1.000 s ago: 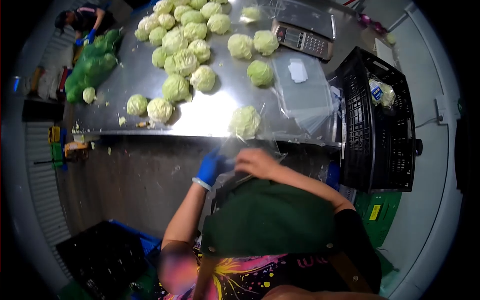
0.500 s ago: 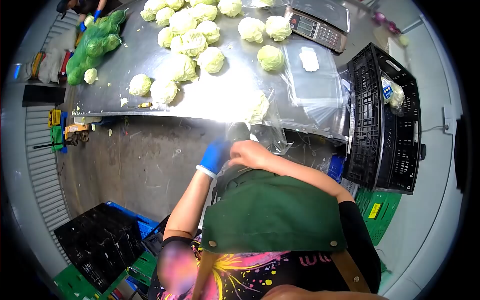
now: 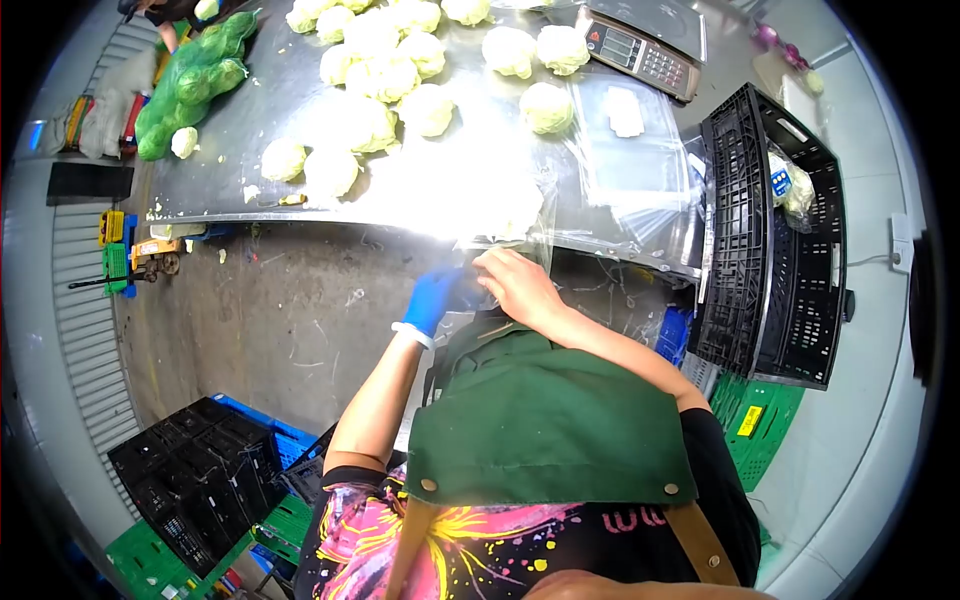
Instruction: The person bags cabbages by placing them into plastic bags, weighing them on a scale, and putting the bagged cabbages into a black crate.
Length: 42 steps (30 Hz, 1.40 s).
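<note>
Just off the table's near edge, my right hand [image 3: 522,287], bare, curls its fingers on the gathered end of a clear plastic bag [image 3: 546,232]. Facing it is my left hand [image 3: 432,298] in a blue glove, its fingertips blurred and closed at the same end of the bag. A pale green cabbage [image 3: 518,212] lies inside the bag on the table edge, washed out by glare. Several loose cabbages [image 3: 428,110] are spread farther back on the metal table [image 3: 240,130]. A stack of flat clear bags [image 3: 640,165] lies to the right.
A scale display with keypad [image 3: 640,55] stands at the back right. Black crates [image 3: 735,240] rise on the right. More black crates [image 3: 200,480] stand lower left. A green net sack [image 3: 195,85] lies far left, near another person's arm [image 3: 168,38]. A small yellow-handled tool [image 3: 292,200] rests near the edge.
My right hand has moved up and slightly right, closer to the table edge, its fingers now pointing toward the bag. My left hand has shifted little. The other person's hand has moved off the net sack.
</note>
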Available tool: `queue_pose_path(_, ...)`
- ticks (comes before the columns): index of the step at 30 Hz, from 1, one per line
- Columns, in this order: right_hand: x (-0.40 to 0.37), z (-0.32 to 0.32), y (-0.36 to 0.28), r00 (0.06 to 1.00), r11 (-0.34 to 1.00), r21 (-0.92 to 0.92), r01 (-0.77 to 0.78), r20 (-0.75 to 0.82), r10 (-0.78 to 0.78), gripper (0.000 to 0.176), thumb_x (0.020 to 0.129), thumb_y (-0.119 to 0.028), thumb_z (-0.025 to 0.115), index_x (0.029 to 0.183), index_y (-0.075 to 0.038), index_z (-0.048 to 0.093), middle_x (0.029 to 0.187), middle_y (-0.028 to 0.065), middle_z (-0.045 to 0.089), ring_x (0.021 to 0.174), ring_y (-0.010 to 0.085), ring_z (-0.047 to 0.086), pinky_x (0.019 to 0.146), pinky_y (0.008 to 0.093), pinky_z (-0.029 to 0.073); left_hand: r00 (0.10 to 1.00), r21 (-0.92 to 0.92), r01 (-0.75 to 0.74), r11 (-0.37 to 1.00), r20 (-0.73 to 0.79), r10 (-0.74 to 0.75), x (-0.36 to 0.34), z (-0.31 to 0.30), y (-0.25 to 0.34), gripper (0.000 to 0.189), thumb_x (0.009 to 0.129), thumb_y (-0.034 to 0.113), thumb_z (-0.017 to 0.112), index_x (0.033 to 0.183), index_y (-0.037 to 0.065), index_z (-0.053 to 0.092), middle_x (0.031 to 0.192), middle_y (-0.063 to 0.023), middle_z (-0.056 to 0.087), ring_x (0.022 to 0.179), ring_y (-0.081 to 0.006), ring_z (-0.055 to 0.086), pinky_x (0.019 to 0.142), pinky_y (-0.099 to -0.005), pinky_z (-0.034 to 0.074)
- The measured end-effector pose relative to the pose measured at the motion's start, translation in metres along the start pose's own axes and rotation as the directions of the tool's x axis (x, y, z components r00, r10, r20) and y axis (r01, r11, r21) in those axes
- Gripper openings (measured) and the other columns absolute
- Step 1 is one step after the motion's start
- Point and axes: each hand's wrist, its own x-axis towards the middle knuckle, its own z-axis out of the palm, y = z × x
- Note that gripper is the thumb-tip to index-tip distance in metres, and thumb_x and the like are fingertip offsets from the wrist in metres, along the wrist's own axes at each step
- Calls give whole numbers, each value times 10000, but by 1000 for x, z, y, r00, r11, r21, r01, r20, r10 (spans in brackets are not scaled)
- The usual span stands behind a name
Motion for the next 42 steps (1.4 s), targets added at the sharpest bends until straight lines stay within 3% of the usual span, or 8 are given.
queue_pose_path(18,-3,-75,-4,997,655,-752,76,57,-50,94,731,-109,599,730,-65,682,756,105,662,905,273,609,1016,423,406,987,123,151,981,-79,-142,-19,2,21,323,940,264,595,977,-40,701,818,-116,724,661,-167,673,601,-242,521)
queue_pose_path(22,0,-45,-17,969,954,-178,242,-6,-247,123,755,-179,695,827,-93,644,876,66,621,875,256,586,835,384,450,991,-169,128,977,-28,-134,-18,15,7,282,921,239,632,1048,-8,683,880,-113,725,761,-188,688,657,-268,537)
queue_pose_path(24,1,-19,-16,969,954,-173,246,78,-236,181,760,-221,727,866,-103,640,910,52,604,906,254,573,813,392,448,872,491,-478,728,165,461,0,4,-26,279,867,175,699,1093,16,662,951,-120,724,832,-215,685,722,-324,544)
queue_pose_path(27,0,13,-11,972,951,-204,232,93,-217,216,750,-192,733,876,-83,596,897,71,583,883,284,573,762,416,460,874,796,-405,450,193,446,-29,20,9,299,812,75,735,1095,22,657,921,-110,717,817,-191,672,735,-354,541)
queue_pose_path(36,-17,-43,-26,864,930,288,230,379,-331,206,850,-208,658,865,-28,560,909,149,569,891,354,591,749,444,491,932,283,-308,908,-101,347,11,-8,-46,227,908,104,614,1071,-41,678,915,-119,718,806,-174,676,736,-304,538)
queue_pose_path(38,-54,-85,-12,932,971,-24,236,289,-219,205,856,-204,649,859,-23,554,892,147,565,897,350,590,750,439,489,971,79,-235,969,-24,238,3,-17,-33,279,961,123,527,1114,-63,667,946,-138,715,828,-183,684,769,-290,539)
queue_pose_path(40,-122,-106,46,891,887,-369,279,443,-96,154,863,-172,611,884,-22,580,907,141,583,896,329,612,756,431,501,958,520,-279,807,100,267,5,-26,-36,308,968,129,510,1176,-58,640,983,-170,716,871,-207,698,796,-299,544)
queue_pose_path(42,-233,-113,128,393,674,-722,159,672,628,251,846,-182,568,1058,-65,631,998,124,651,897,309,642,769,410,515,981,350,-185,918,127,149,-11,-21,-13,356,978,145,514,1264,-54,585,1016,-195,712,924,-228,702,840,-317,538)
